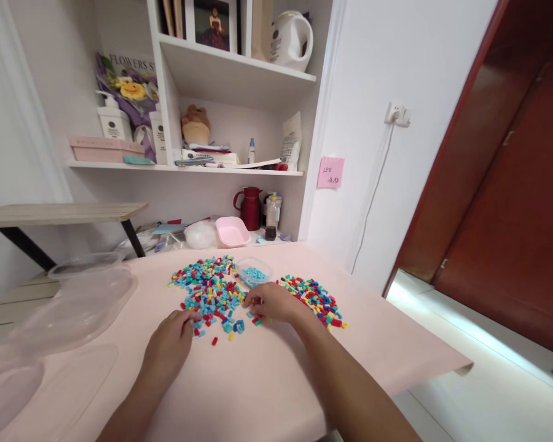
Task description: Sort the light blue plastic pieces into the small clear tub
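Colorful pieces [214, 298] lie two o'clock from the left hand [170, 337], nine from the right hand [275, 301]. Whether either grips cannot be told.

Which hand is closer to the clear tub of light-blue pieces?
Right. The right hand is just on the near side of the clear tub; the left hand is farther off, at the near-left edge of the central mixed pile.

Bright, soft light leaves glare on the glossy white tiled floor [435, 319] right of the bare right hand [271, 301].
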Demonstrator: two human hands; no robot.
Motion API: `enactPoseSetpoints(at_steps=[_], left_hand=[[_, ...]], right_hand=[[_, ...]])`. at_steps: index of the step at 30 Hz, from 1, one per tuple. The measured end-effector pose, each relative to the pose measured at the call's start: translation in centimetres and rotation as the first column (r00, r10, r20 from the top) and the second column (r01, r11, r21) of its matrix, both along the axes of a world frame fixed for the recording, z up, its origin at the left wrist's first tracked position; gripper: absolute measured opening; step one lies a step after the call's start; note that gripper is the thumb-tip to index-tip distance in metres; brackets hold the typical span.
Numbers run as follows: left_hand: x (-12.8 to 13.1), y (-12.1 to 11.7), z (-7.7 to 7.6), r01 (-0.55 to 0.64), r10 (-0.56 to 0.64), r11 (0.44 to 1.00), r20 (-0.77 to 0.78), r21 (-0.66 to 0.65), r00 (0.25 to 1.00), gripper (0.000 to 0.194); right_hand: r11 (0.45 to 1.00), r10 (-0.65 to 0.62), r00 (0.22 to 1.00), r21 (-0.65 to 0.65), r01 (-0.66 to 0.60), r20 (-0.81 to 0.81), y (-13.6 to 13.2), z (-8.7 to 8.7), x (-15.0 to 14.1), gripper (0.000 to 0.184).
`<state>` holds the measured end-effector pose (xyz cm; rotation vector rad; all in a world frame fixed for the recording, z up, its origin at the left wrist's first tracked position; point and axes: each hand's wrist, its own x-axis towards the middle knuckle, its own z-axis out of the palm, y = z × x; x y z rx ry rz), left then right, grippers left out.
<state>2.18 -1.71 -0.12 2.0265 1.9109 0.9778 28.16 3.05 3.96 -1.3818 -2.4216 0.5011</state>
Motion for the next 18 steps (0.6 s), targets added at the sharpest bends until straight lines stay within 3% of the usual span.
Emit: enactPoseSetpoints(at_steps=[18], left_hand=[[0.08,-0.1,0.07,0.008,-0.008,1.0,0.005,-0.005,1.0,0.03]], right_hand=[[0.999,0.034,0.999,0.02,-0.034,0.033,0.02,-0.29,-0.29,0.024]])
